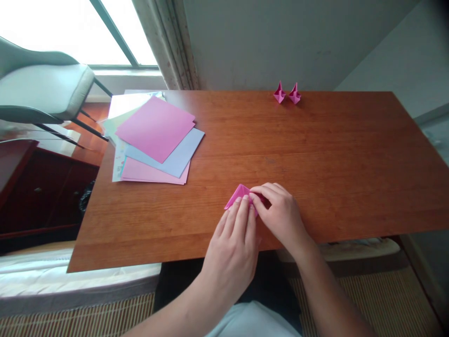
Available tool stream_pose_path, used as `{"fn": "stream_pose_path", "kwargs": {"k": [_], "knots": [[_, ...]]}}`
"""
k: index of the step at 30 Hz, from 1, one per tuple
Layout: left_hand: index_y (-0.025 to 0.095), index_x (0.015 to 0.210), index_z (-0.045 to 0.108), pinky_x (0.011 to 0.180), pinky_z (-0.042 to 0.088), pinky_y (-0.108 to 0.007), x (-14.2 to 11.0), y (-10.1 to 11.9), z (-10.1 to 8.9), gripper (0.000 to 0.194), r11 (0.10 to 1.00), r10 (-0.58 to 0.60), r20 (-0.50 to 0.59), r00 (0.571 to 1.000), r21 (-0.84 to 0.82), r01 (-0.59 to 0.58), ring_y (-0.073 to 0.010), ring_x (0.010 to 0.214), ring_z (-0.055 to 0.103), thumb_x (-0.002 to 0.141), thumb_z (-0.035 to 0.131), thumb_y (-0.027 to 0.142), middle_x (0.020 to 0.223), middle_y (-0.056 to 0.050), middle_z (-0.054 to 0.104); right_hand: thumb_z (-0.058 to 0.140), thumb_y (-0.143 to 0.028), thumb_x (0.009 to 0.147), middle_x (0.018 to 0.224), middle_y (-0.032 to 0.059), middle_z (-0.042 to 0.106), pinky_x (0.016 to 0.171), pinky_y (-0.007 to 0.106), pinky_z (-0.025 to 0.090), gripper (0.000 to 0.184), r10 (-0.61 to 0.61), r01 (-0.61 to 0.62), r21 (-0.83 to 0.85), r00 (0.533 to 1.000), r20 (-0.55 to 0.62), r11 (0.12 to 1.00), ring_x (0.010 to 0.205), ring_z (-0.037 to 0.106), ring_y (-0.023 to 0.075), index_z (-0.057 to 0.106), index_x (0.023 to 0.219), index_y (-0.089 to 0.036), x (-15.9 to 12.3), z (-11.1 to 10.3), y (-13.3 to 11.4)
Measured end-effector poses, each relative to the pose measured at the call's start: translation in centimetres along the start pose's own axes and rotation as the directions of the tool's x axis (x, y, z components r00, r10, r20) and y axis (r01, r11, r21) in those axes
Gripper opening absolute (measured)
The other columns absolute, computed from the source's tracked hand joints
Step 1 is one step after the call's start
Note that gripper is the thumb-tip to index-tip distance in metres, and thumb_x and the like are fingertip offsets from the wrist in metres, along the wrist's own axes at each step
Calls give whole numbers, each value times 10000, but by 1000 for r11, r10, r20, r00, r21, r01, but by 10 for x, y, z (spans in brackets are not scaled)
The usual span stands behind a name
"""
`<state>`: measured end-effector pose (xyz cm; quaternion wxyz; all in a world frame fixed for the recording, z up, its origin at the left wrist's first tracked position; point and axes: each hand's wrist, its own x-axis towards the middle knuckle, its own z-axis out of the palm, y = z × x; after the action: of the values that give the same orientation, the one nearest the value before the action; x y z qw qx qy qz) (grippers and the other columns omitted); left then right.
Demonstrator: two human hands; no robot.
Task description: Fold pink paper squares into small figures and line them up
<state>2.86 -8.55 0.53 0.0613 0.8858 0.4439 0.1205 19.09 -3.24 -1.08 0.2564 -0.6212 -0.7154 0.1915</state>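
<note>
A small folded piece of pink paper [240, 191] lies on the wooden table in front of me, near the front edge. My left hand [231, 238] rests over its lower part with fingers stretched out, pressing it against the tabletop. At the paper's right side, my right hand [280, 210] pinches an edge between thumb and index finger. Much of the paper is covered by my fingers, so the full shape of its folds is hidden.
Two small pink origami figures [286, 93] stand at the table's [336, 154] far edge. To the left is a pile of paper sheets with a large pink sheet [156, 128] on top and a blue sheet [187, 147] beneath. A chair [42, 89] stands beyond by the window.
</note>
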Motion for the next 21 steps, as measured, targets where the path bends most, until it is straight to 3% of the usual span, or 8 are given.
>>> {"fn": "stream_pose_path", "kwargs": {"k": [4, 11, 21], "knots": [[-20, 1540, 301, 1229, 327, -456, -1, 12, 9, 668, 999, -48, 50, 998, 24, 47, -342, 1534, 257, 968, 482, 274, 1630, -236, 304, 587, -211, 952, 950, 48, 719, 850, 360, 505, 124, 11, -10, 21, 1000, -11, 1000, 897, 642, 225, 709, 974, -221, -2, 2, 2], [-15, 1535, 309, 1239, 314, -513, 3, 8, 15, 712, 997, -73, 70, 995, -18, 74, -358, 1546, 204, 965, 523, 355, 1628, -245, 297, 584, -208, 953, 928, 51, 690, 826, 347, 522, 147, 11, -10, 43, 1000, -22, 999, 868, 646, 209, 726, 973, -239, -1, 1, 2], [-5, 1550, 296, 1258, 277, -489, 3, 8, 19, 745, 995, -100, 68, 993, -11, 101, -349, 1548, 199, 991, 470, 456, 1644, -231, 263, 559, -235, 981, 945, 57, 687, 860, 352, 526, 198, -14, 16, 57, 999, -32, 998, 889, 643, 205, 745, 1049, -225, -1, 2, 5]]}}
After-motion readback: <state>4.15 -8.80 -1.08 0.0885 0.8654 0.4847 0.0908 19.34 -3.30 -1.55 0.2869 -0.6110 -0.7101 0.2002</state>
